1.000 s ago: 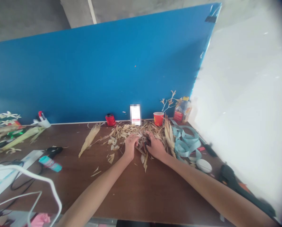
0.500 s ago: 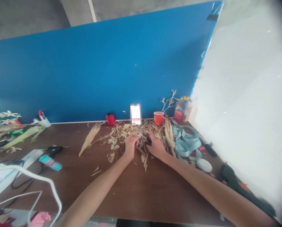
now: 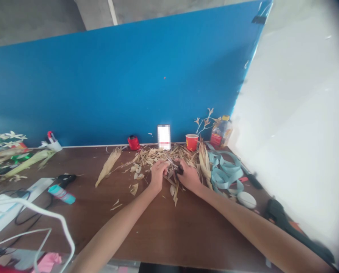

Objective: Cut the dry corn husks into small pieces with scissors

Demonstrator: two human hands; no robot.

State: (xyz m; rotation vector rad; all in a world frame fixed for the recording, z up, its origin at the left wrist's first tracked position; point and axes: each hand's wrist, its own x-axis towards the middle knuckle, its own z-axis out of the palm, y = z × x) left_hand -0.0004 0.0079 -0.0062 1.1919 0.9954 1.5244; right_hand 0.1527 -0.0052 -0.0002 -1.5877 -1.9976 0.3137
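Tabletop [image 3: 163, 227]: two hands [image 3: 158, 175] [image 3: 189, 176], one husk pile [image 3: 155, 155]

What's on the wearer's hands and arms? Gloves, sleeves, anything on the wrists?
Nothing worn in view: left hand and right hand ungloved; left forearm and right forearm sleeveless to the frame edge, no watch or bands. Rings: too small to tell.

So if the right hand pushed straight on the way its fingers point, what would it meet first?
Likely the dry husk scraps bunched at the fingertips of the right hand, then the left hand just beyond. Depth is hard to judge here.
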